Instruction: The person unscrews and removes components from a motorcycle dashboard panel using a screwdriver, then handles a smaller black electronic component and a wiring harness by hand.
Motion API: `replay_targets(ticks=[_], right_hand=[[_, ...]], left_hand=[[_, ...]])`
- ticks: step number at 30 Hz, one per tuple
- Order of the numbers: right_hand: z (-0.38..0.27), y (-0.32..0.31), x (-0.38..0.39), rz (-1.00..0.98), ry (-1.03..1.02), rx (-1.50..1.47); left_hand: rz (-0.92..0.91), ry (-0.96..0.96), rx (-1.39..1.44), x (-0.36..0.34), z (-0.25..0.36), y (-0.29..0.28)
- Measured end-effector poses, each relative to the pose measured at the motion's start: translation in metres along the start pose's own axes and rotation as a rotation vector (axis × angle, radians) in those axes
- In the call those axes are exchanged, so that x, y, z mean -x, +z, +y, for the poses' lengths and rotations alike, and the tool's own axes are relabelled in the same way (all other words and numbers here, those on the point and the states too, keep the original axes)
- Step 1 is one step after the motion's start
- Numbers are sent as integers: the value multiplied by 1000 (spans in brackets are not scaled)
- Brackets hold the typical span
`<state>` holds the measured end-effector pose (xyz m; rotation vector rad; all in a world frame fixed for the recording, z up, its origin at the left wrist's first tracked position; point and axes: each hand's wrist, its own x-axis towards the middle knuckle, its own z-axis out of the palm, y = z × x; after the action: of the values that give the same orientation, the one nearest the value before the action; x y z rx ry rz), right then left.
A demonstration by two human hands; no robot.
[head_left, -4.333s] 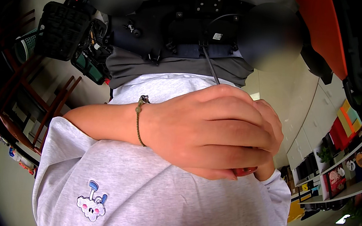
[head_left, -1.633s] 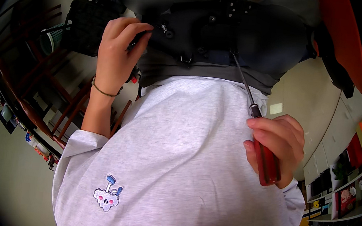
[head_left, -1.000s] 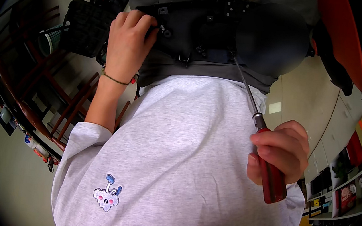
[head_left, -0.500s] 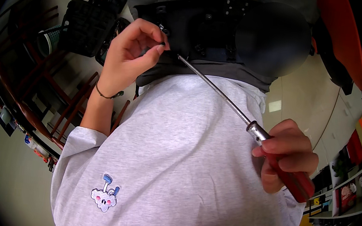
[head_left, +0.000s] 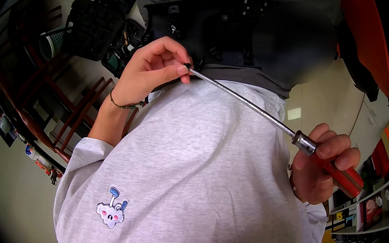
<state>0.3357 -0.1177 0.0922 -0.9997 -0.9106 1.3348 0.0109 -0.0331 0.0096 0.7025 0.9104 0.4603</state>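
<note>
My right hand (head_left: pixel 325 161) is closed around the red handle of a screwdriver (head_left: pixel 249 106), whose long metal shaft points up and to the left. My left hand (head_left: pixel 154 71) pinches a small black screw (head_left: pixel 187 66) between thumb and forefinger, right at the screwdriver's tip. The piece is tiny and partly covered by the fingers, so its exact shape is hard to make out. Just beyond both hands, a black plastic panel (head_left: pixel 200 31) with clips and holes lies across my lap.
An open black tool case (head_left: pixel 92 28) lies on the floor at left, near a pale green basket (head_left: pixel 53 44) and brown wooden chairs (head_left: pixel 28 102). A dark round shape (head_left: pixel 294 41) covers the panel's right end. An orange panel (head_left: pixel 369 40) stands at far right, above shelves (head_left: pixel 364 227).
My left hand has come nearer and slightly right with the small screw. My right hand has moved right and a little up, and the screwdriver's tip now meets the screw at my left fingertips.
</note>
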Motion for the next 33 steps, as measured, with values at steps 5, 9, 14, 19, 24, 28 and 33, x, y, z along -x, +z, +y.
replay_targets(ticks=[5,9,14,19,24,28,33], right_hand=[[-1,0,-1,0,-16,-8],[1,1,-2,7,-43,-26],[-1,3,-2,13,0,-28],[-1,3,-2,13,-5,-15],[-1,1,-3,29,3,-13],[-5,3,-1,29,42,8],[1,4,-1,-88,-144,53]], left_hand=[[-23,0,52,0,-3,-1],[-27,5,57,0,-4,-2],[-13,34,159,-2,-7,0],[12,54,203,-1,-10,0],[27,54,223,0,-19,3],[16,73,322,-1,-21,4],[-25,-3,726,-6,-28,17]])
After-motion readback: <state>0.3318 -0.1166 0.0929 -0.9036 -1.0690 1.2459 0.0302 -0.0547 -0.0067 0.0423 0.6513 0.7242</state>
